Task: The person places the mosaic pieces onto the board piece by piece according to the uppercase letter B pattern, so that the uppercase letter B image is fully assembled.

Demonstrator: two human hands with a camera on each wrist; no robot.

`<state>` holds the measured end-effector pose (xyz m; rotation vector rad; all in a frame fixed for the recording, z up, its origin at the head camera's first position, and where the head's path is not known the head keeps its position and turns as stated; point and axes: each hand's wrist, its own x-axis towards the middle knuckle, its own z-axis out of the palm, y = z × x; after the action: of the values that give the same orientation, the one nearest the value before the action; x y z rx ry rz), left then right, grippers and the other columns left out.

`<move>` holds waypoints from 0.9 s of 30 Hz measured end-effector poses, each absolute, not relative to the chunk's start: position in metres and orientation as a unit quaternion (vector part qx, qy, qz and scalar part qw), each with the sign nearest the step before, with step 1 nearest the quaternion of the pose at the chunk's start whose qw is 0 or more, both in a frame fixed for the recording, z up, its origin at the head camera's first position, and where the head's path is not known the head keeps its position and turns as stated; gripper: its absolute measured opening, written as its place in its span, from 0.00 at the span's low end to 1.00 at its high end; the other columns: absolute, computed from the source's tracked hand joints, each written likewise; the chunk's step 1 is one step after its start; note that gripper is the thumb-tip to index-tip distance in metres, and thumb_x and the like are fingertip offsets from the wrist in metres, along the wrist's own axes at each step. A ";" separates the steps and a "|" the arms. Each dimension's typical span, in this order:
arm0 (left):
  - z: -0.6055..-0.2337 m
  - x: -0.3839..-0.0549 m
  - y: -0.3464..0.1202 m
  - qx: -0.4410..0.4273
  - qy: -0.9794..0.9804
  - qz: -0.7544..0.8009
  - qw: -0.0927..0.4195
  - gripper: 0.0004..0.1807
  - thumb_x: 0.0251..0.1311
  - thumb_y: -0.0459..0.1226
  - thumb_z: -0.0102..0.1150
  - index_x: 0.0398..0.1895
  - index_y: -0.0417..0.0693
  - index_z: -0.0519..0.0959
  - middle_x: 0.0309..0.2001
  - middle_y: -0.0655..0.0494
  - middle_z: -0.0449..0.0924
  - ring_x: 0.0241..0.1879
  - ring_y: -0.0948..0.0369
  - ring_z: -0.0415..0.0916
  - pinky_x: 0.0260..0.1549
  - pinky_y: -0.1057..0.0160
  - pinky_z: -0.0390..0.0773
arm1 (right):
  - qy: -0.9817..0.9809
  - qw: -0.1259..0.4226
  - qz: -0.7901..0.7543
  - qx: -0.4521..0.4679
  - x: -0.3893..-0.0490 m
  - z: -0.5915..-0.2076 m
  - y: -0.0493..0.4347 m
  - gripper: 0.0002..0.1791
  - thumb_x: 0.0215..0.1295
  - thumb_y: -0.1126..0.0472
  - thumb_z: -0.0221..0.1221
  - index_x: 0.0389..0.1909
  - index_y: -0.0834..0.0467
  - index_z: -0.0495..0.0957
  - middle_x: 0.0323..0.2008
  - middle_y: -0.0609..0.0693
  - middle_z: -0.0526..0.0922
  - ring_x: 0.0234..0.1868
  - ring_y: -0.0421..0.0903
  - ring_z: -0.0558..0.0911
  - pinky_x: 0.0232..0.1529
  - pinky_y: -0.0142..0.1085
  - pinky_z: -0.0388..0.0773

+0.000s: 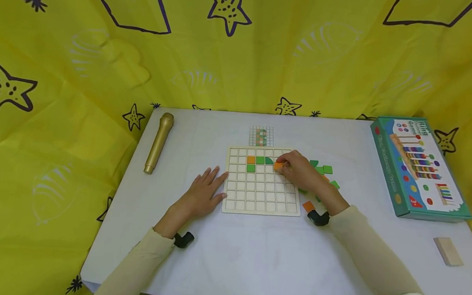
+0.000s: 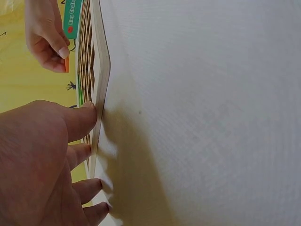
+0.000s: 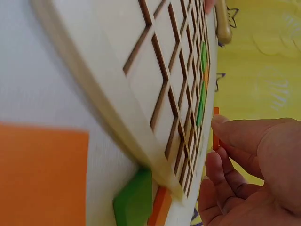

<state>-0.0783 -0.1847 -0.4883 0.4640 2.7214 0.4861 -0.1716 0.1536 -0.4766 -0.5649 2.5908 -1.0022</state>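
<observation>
A pale wooden grid board lies on the white table. My right hand pinches an orange square tile between thumb and fingers, above the board's upper right cells; the right wrist view shows that tile edge-on. My left hand rests at the board's left edge, fingers spread, with thumb and fingertips against the rim. In the grid's second row sit an orange tile, a green square and a green rounded piece. Another green square sits below the orange one.
Several green and orange tiles lie right of the board, partly behind my right arm. A small pattern card lies beyond the board. A gold microphone-shaped stick is at left; a game box and a wooden block are at right.
</observation>
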 end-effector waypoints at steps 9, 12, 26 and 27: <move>-0.488 -0.080 -0.184 0.166 0.956 0.175 0.170 0.38 0.81 0.55 0.48 0.87 0.57 0.51 0.87 0.45 0.41 0.85 0.43 0.36 0.80 0.35 0.44 | 0.912 0.152 -0.326 -0.198 -0.170 -0.481 0.133 0.12 0.78 0.63 0.60 0.57 0.61 0.79 0.55 0.59 0.77 0.55 0.57 0.77 0.63 0.54 0.74; -0.487 -0.081 -0.185 0.165 0.955 0.172 0.174 0.38 0.81 0.55 0.48 0.87 0.57 0.51 0.87 0.45 0.40 0.85 0.43 0.35 0.80 0.35 0.44 | 0.919 0.144 -0.308 -0.202 -0.166 -0.482 0.128 0.10 0.78 0.63 0.59 0.55 0.60 0.82 0.56 0.58 0.78 0.59 0.57 0.77 0.66 0.57 0.69; -0.486 -0.080 -0.185 0.168 0.954 0.177 0.173 0.38 0.81 0.54 0.48 0.87 0.55 0.52 0.86 0.44 0.42 0.85 0.41 0.37 0.80 0.34 0.45 | 0.931 0.115 -0.265 -0.223 -0.161 -0.480 0.122 0.12 0.76 0.65 0.62 0.56 0.61 0.84 0.59 0.59 0.79 0.62 0.60 0.74 0.66 0.56 0.71; -0.486 -0.080 -0.185 0.167 0.955 0.176 0.172 0.38 0.81 0.54 0.48 0.87 0.55 0.52 0.86 0.44 0.42 0.85 0.41 0.37 0.79 0.34 0.45 | 0.931 0.113 -0.264 -0.225 -0.160 -0.479 0.122 0.12 0.76 0.65 0.62 0.55 0.61 0.84 0.58 0.59 0.79 0.61 0.60 0.74 0.65 0.56 0.71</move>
<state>-0.0800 -0.1849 -0.4859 0.4752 2.7086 0.5005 -0.1601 0.1223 -0.4790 -0.6594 2.7312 -0.7757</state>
